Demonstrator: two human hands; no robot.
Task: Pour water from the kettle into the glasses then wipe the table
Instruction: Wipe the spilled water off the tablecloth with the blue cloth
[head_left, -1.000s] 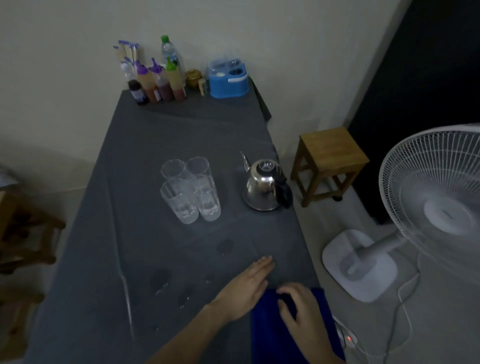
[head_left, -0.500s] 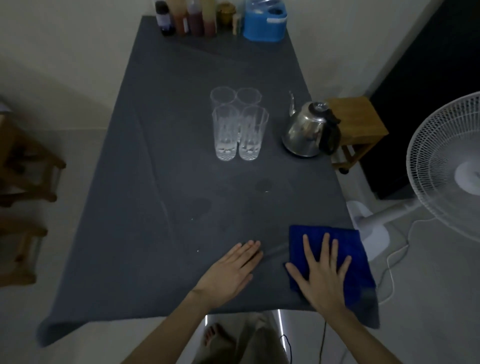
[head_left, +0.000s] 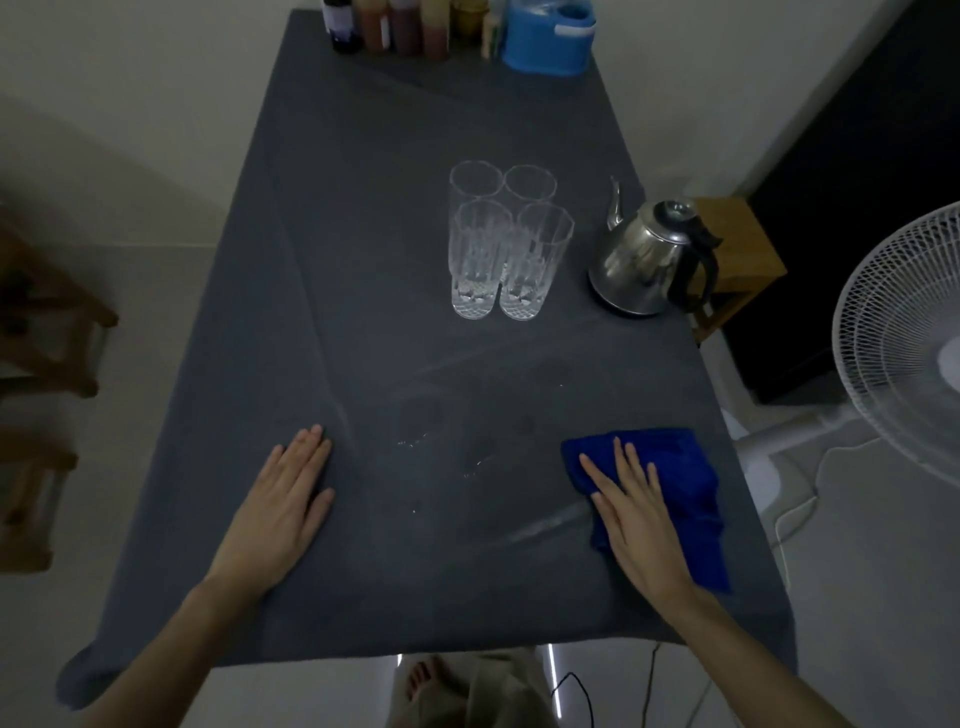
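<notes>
- On the far left I see wooden furniture (head_left: 47, 332) on the floor, off the counter (head_left: 363, 260), which is draped in a dark grey covering.
- My left hand (head_left: 283, 506) lies flat on the counter near its front edge, palm down, fingers stretched out and holding nothing.
- Just right of that hand, a few glinting water drops (head_left: 415, 441) sit on the covering among darker damp patches.
- Mid-counter, four glasses (head_left: 501, 239) stand upright in a tight two-by-two cluster; I cannot tell how much water is in them.
- At the back, bottles (head_left: 395, 26) and a blue container (head_left: 545, 39) line the far edge.
- The kettle (head_left: 649, 260) stands upright right of the glasses, near the right edge, spout toward the back.
- My right hand (head_left: 641, 514) presses flat, fingers spread, on the blue cloth (head_left: 685, 478), bunched at the front right.
- Beyond the edge: a wooden stool (head_left: 748, 249) and a white fan (head_left: 904, 343).
</notes>
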